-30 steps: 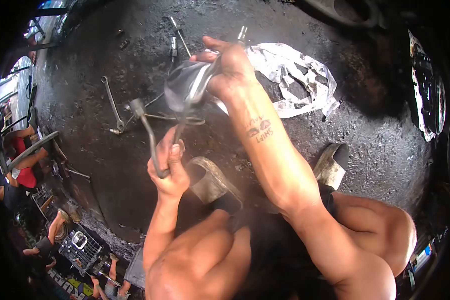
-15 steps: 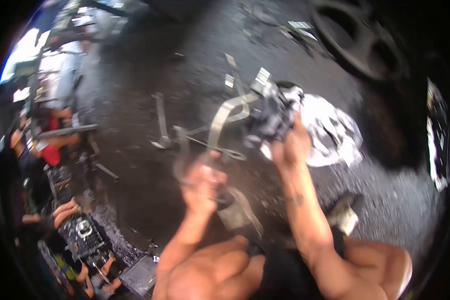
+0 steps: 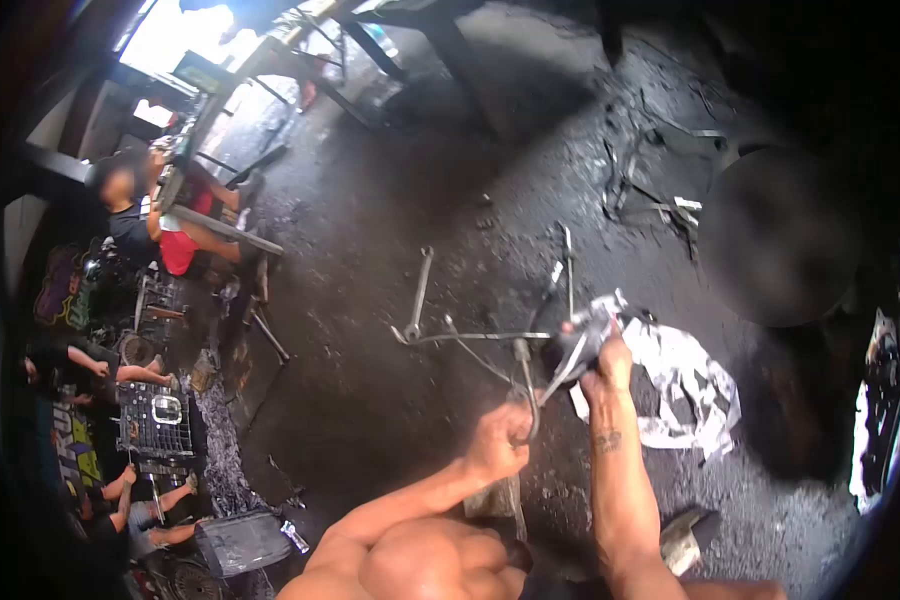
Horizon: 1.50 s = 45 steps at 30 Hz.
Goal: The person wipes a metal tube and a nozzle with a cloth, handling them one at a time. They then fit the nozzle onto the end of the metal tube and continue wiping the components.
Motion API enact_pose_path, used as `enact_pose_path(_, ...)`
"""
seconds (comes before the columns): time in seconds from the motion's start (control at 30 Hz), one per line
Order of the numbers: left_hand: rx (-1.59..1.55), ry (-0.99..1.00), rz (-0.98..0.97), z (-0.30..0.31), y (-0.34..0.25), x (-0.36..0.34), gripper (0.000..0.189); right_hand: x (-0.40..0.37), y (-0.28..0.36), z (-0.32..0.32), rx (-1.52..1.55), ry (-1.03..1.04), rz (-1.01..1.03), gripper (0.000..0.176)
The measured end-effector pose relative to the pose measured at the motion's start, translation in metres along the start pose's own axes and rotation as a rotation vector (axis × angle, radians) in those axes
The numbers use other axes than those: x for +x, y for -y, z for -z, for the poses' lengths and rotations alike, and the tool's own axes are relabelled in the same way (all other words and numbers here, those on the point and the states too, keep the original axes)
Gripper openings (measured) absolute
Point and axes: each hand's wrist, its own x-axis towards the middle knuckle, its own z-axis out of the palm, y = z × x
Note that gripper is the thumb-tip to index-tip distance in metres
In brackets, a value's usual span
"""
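My left hand (image 3: 500,438) is closed around a curved metal tool (image 3: 526,372), its upper end standing out above the fingers. Close by on the right, my right hand (image 3: 610,368) grips a bunched dark grey rag (image 3: 582,352), which sits right beside the tool. A white and black patterned cloth (image 3: 685,375) lies on the floor just past my right hand. Beyond both hands, a wrench (image 3: 421,292) and several other long metal tools are spread on the dark ground.
People (image 3: 130,225) sit and crouch along the left side, near an engine block (image 3: 155,420). A dark flat-topped container (image 3: 242,543) stands at lower left. A large round dark object (image 3: 780,235) is at right, with metal scraps (image 3: 660,205) beside it.
My view has shifted, so the floor tools now appear lower and further right. My left hand has brought the curved tool nearer to the rag in my right hand.
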Motion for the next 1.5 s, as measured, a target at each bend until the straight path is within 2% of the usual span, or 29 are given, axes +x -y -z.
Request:
enact_pose_path(0.03,-0.040,-0.028,-0.045,0.000,0.001,-0.003,0.035,0.006,-0.006,0.008,0.136,0.120,0.000,0.033)
enact_pose_path(0.1,0.194,-0.018,-0.060,0.000,0.017,-0.005,0.027,-0.014,-0.005,-0.005,0.023,0.121,-0.066,0.033)
enact_pose_path(0.13,0.188,-0.028,0.041,-0.002,0.008,0.006,0.029,-0.030,-0.008,-0.017,-0.094,0.141,-0.064,0.032)
enact_pose_path(0.17,0.191,-0.034,0.144,-0.001,-0.004,0.014,0.033,-0.045,-0.010,-0.030,-0.002,0.162,-0.081,0.028)
enact_pose_path(0.2,0.158,-0.052,0.171,0.000,-0.008,0.013,0.032,-0.054,-0.002,-0.044,-0.132,0.117,-0.065,0.026)
enact_pose_path(0.23,0.128,-0.085,0.188,0.000,-0.009,0.015,0.031,-0.050,-0.003,-0.050,-0.049,0.171,-0.055,0.028)
enact_pose_path(0.3,0.096,-0.057,0.231,0.005,-0.013,0.014,0.032,-0.030,0.009,-0.048,-0.176,0.149,-0.029,0.031)
enact_pose_path(0.37,0.128,0.048,0.416,0.010,-0.029,0.021,0.031,0.001,0.022,-0.041,0.022,0.030,-0.096,0.034)
enact_pose_path(0.4,0.137,-0.010,0.257,0.003,-0.018,0.019,0.031,0.002,0.014,-0.038,0.066,-0.059,-0.049,0.034)
enact_pose_path(0.43,0.099,0.005,0.246,0.001,-0.015,0.018,0.031,0.001,0.009,-0.036,0.018,-0.045,0.010,0.035)
enact_pose_path(0.5,0.061,0.047,0.436,0.002,-0.016,0.019,0.032,-0.035,0.006,-0.043,-0.298,0.091,-0.091,0.032)
enact_pose_path(0.6,0.120,-0.080,0.177,0.001,0.011,0.016,0.033,-0.052,-0.013,-0.045,-0.280,0.126,-0.087,0.026)
enact_pose_path(0.67,-0.175,-0.025,0.417,0.002,-0.005,0.034,0.036,-0.042,0.009,-0.049,-0.407,0.158,-0.110,0.028)
enact_pose_path(0.77,-0.351,-0.028,0.671,0.005,0.004,0.057,0.038,-0.015,-0.005,-0.039,-0.194,0.026,-0.033,0.036)
enact_pose_path(0.8,-0.388,-0.144,0.574,0.002,0.007,0.064,0.038,-0.009,-0.008,-0.029,-0.403,0.034,0.026,0.041)
enact_pose_path(0.83,-0.450,-0.276,0.531,0.000,0.007,0.070,0.029,-0.011,-0.008,-0.026,-0.407,0.029,0.012,0.041)
enact_pose_path(0.9,-0.227,-0.349,0.474,0.011,0.010,0.068,0.019,-0.013,-0.007,-0.025,-0.913,-0.028,0.260,0.045)
enact_pose_path(0.93,-0.170,-0.317,0.459,0.013,0.005,0.071,0.015,-0.012,-0.010,-0.030,-0.947,-0.066,0.384,0.048)
enact_pose_path(0.97,-0.169,-0.316,0.461,0.012,0.000,0.075,0.015,-0.011,-0.009,-0.033,-0.947,-0.067,0.382,0.048)
enact_pose_path(1.03,-0.323,-0.290,0.512,0.010,-0.011,0.080,0.016,-0.015,-0.008,-0.039,-0.938,-0.063,0.447,0.047)
enact_pose_path(1.07,-0.577,-0.346,0.603,0.012,-0.016,0.084,0.020,-0.018,-0.010,-0.043,-0.952,-0.048,0.488,0.047)
enact_pose_path(1.1,-0.660,-0.396,0.620,0.018,-0.012,0.088,0.026,-0.016,-0.015,-0.043,-0.964,-0.021,0.550,0.044)
enact_pose_path(1.17,-0.680,-0.437,0.590,0.027,-0.011,0.093,0.031,-0.026,-0.022,-0.052,-0.786,0.109,0.480,0.039)
enact_pose_path(1.2,-0.737,-0.448,0.558,0.026,-0.010,0.092,0.032,-0.021,-0.034,-0.047,-0.856,0.160,0.423,0.035)
enact_pose_path(1.23,-0.793,-0.456,0.528,0.023,-0.009,0.091,0.033,-0.039,-0.035,-0.052,-0.885,0.224,0.514,0.033)
enact_pose_path(1.37,-0.789,-0.536,0.551,0.025,0.003,0.082,0.034,-0.040,-0.040,-0.041,-1.110,0.340,0.536,0.025)
enact_pose_path(1.4,-0.711,-0.488,0.548,0.026,0.017,0.076,0.030,-0.039,-0.039,-0.036,-1.194,0.374,0.572,0.022)
enact_pose_path(1.43,-0.405,-0.364,0.480,0.033,0.043,0.067,0.027,-0.039,-0.035,-0.033,-1.193,0.374,0.575,0.022)
enact_pose_path(1.5,-0.084,-0.378,0.409,0.049,0.032,0.071,0.036,-0.042,-0.026,-0.027,-1.381,0.433,0.760,0.019)
